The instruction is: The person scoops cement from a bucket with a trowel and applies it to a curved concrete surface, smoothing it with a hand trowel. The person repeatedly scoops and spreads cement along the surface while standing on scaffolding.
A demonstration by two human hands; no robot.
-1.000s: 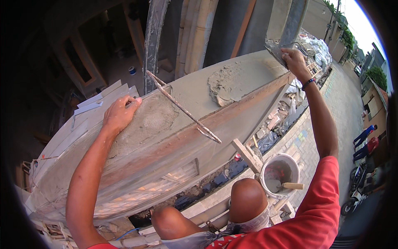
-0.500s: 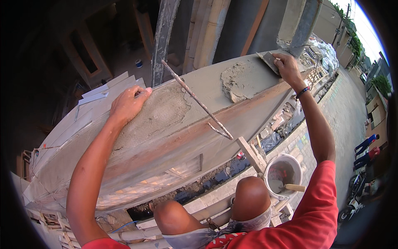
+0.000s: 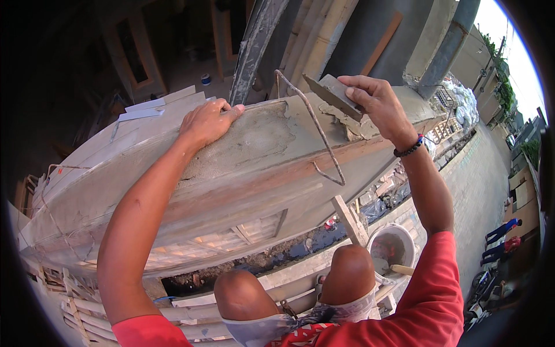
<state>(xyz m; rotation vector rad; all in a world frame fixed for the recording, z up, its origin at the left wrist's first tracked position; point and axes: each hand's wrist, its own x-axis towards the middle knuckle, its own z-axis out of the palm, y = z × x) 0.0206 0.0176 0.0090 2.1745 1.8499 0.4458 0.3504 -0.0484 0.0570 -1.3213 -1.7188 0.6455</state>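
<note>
My left hand [image 3: 209, 122] lies on top of a mortar-covered concrete ledge [image 3: 248, 156], its fingers curled over the far edge and partly hidden. In my right hand [image 3: 381, 110] is a plastering trowel [image 3: 335, 95], gripped from behind, its flat plate tilted up off the surface. Some grey mortar clings to the plate. Below it, a ragged patch of thick wet mortar [image 3: 359, 128] lies on the ledge. Between my hands, a bent steel rod [image 3: 317, 123] hooks across the ledge and hangs down its near face. A rougher mortar patch [image 3: 260, 130] spreads beside my left hand.
A white bucket [image 3: 409, 234] with a wooden-handled tool [image 3: 402, 270] stands right of my knees, near an upright timber [image 3: 349, 220]. Bamboo poles [image 3: 214, 312] run beneath me. Posts [image 3: 254, 52] rise behind the ledge. Down right lies a paved street [image 3: 483, 162] with people and motorbikes.
My right hand has drawn the trowel back leftward and tilted it up off the ledge, above the mortar patch. The whole view has shifted; my left hand stays on the ledge's far edge.
</note>
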